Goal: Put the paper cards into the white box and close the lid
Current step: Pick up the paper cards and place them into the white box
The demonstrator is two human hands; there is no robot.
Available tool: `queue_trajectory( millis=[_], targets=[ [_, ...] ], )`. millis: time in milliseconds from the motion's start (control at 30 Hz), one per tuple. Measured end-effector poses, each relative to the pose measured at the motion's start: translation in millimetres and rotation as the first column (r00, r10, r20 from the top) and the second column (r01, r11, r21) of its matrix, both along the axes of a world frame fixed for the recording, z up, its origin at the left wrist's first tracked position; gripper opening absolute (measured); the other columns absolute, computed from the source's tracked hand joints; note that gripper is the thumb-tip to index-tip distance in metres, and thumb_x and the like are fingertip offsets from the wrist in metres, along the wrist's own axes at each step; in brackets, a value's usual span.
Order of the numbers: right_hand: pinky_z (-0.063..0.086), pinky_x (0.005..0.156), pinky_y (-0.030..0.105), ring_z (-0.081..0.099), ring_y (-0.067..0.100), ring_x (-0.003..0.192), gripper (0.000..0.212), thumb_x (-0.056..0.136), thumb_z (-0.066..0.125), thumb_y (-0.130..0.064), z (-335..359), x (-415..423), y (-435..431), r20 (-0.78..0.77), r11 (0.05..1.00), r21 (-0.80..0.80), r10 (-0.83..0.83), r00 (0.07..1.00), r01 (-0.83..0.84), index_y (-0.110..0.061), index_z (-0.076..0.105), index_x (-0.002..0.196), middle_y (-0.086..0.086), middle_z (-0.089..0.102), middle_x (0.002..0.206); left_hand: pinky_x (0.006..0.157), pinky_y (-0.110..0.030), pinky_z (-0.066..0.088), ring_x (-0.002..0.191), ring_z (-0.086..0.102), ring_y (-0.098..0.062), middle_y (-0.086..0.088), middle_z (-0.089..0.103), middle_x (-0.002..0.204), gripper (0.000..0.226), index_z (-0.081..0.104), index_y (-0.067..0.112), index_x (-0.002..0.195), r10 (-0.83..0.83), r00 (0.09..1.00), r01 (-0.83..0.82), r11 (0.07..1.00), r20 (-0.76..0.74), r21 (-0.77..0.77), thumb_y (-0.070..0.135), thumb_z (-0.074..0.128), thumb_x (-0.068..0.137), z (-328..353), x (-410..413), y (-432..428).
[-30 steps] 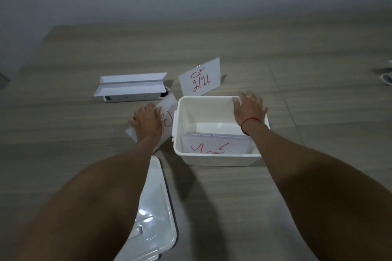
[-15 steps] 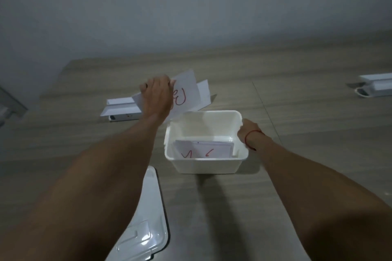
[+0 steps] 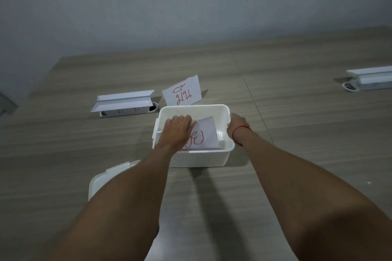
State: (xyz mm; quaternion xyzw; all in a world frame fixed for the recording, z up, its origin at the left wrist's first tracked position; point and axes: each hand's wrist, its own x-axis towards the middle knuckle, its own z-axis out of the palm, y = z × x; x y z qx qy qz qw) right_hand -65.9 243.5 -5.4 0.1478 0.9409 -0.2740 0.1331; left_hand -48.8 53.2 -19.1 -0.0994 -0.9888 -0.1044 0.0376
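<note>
Wood-grain bench (image 3: 297, 112) runs back to a grey wall, carrying the open white box (image 3: 203, 158) with its lid (image 3: 106, 178) lying off near its left front. Inside it, the left hand (image 3: 177, 131) pinches a red-lettered paper card (image 3: 206, 134), lowering it flat. The right hand (image 3: 237, 124) curls on the box's right rim, steadying it. One more card (image 3: 182, 91) stands just behind the box. Such thin paper probably bends easily and weighs little; an edge pinch suits it.

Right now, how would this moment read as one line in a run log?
left hand: lowering card into white box | right hand: on box rim | card behind box: waiting | lid: off
</note>
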Motion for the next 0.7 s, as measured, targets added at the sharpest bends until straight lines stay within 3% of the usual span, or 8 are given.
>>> queue_trajectory(
  millis=[67, 133, 200, 300, 367, 433, 533, 700],
  targets=[
    [0.043, 0.103, 0.039, 0.051, 0.038, 0.126, 0.039, 0.095, 0.041, -0.008, 0, 0, -2, 0.001, 1.0, 0.016, 0.003, 1.0, -0.003, -0.005, 0.049, 0.134, 0.02, 0.049, 0.139, 0.085, -0.037, 0.041, 0.09, 0.059, -0.028, -0.011, 0.067, 0.097, 0.049, 0.061, 0.013, 0.088, 0.016, 0.978, -0.032, 0.997, 0.21, 0.074, 0.045, 0.027, 0.101, -9, 11, -3],
    [0.044, 0.102, 0.04, 0.052, 0.038, 0.124, 0.039, 0.095, 0.04, -0.007, -1, 0, -4, -0.004, 1.0, 0.021, -0.005, 1.0, 0.005, -0.004, 0.05, 0.132, 0.021, 0.05, 0.138, 0.08, -0.037, 0.043, 0.082, 0.057, -0.028, -0.011, 0.064, 0.084, 0.061, 0.056, 0.015, 0.063, 0.056, 0.916, -0.13, 0.978, 0.398, 0.163, 0.054, 0.025, 0.098, -10, 21, -4],
    [0.046, 0.101, 0.04, 0.054, 0.038, 0.122, 0.039, 0.094, 0.037, -0.005, -2, -2, -7, -0.007, 1.0, 0.022, -0.022, 1.0, 0.022, -0.003, 0.052, 0.13, 0.02, 0.053, 0.136, 0.08, -0.036, 0.046, 0.077, 0.057, -0.027, -0.011, 0.063, 0.079, 0.066, 0.053, 0.014, 0.057, 0.09, 0.891, -0.214, 0.948, 0.445, 0.237, 0.058, 0.024, 0.097, -8, 22, -5],
    [0.048, 0.097, 0.04, 0.057, 0.038, 0.12, 0.041, 0.093, 0.035, -0.004, 0, -4, -14, -0.005, 0.999, 0.032, -0.031, 1.0, 0.031, -0.002, 0.055, 0.128, 0.02, 0.055, 0.134, 0.083, -0.041, 0.053, 0.084, 0.067, -0.031, -0.012, 0.07, 0.085, 0.065, 0.068, 0.007, 0.076, 0.186, 0.936, -0.276, 0.915, 0.297, 0.296, 0.053, 0.027, 0.098, -3, 17, -14],
    [0.049, 0.098, 0.041, 0.057, 0.038, 0.12, 0.04, 0.093, 0.036, -0.003, -1, -5, -18, 0.005, 0.999, 0.039, -0.02, 1.0, 0.019, -0.002, 0.054, 0.129, 0.02, 0.055, 0.134, 0.082, -0.041, 0.053, 0.09, 0.066, -0.031, -0.011, 0.07, 0.089, 0.048, 0.069, 0.009, 0.087, 0.27, 0.961, -0.276, 0.934, 0.058, 0.228, 0.043, 0.037, 0.097, -4, 13, -26],
    [0.048, 0.098, 0.041, 0.057, 0.038, 0.119, 0.039, 0.093, 0.036, -0.004, -2, -10, -21, 0.006, 0.999, 0.046, -0.007, 1.0, 0.007, -0.001, 0.054, 0.128, 0.02, 0.055, 0.133, 0.091, -0.04, 0.046, 0.107, 0.06, -0.029, -0.01, 0.066, 0.109, 0.033, 0.065, 0.012, 0.112, 0.371, 0.928, -0.36, 0.918, -0.041, 0.167, 0.033, 0.046, 0.095, -5, 9, -39],
    [0.046, 0.1, 0.041, 0.056, 0.037, 0.12, 0.039, 0.094, 0.036, -0.006, -1, -21, -29, 0.003, 0.999, 0.04, 0.027, 1.0, -0.027, -0.002, 0.054, 0.128, 0.02, 0.054, 0.134, 0.104, -0.039, 0.039, 0.123, 0.049, -0.027, -0.009, 0.055, 0.132, 0.046, 0.045, 0.013, 0.137, 0.444, 0.895, -0.445, 0.883, 0.044, 0.151, 0.028, 0.051, 0.094, -12, -2, -54],
    [0.046, 0.1, 0.039, 0.055, 0.037, 0.121, 0.037, 0.095, 0.045, -0.01, 1, -43, -49, -0.006, 0.997, 0.02, 0.071, 0.997, -0.071, -0.003, 0.052, 0.13, 0.02, 0.053, 0.135, 0.11, -0.044, 0.035, 0.135, 0.039, -0.032, -0.012, 0.035, 0.152, 0.062, 0.023, 0.011, 0.151, 0.522, 0.845, -0.532, 0.791, 0.121, 0.301, 0.023, 0.048, 0.095, -19, -34, -73]
  ],
)
